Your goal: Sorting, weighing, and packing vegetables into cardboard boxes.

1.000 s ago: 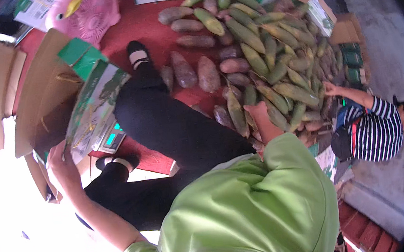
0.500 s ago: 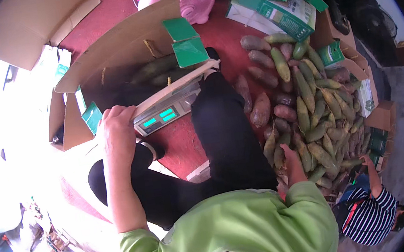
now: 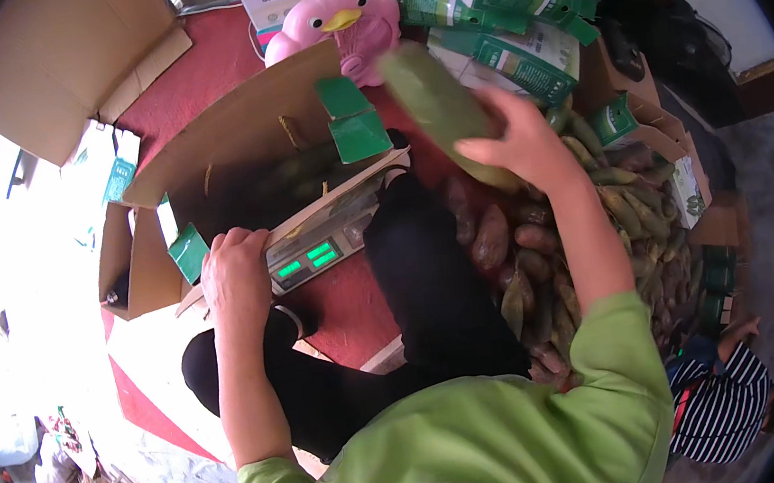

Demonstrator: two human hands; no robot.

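My right hand is closed around a large green radish, lifted and slightly blurred between the pile and the box. With its fingers curled over the near edge, my left hand grips an open cardboard box. The box rests on a digital scale with a lit green display. Inside it, dim in the shadow, lie green radishes. To the right spreads a big pile of radishes, green ones along with reddish-brown ones.
A pink duck-shaped plastic object sits beyond the box. Green-and-white cartons are stacked at the far right, and a large cardboard piece lies far left. Another person in a striped shirt is at the lower right. Red covering lies underfoot.
My right hand has come up from the near side of the pile, swinging forward with a green radish in it. My left hand stays on the box edge.
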